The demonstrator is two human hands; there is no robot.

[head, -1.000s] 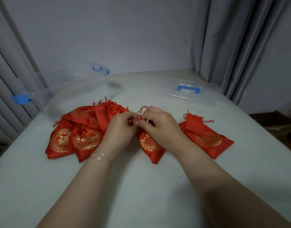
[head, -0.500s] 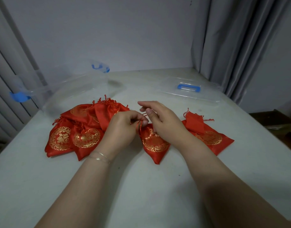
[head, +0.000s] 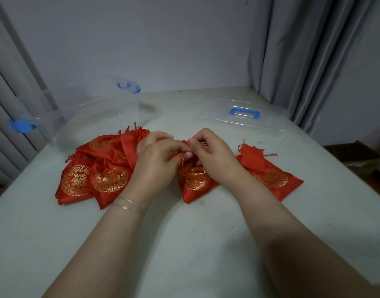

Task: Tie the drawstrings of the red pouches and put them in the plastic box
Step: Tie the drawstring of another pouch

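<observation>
By the table's far left corner I see the plastic box, a pouch pile before it; my left hand and right hand pinch the middle pouch's drawstring.

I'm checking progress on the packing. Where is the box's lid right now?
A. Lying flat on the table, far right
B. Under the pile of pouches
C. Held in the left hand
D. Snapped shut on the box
A: the lid with its blue handle lies flat on the table at far right, apart from the open box.
</observation>
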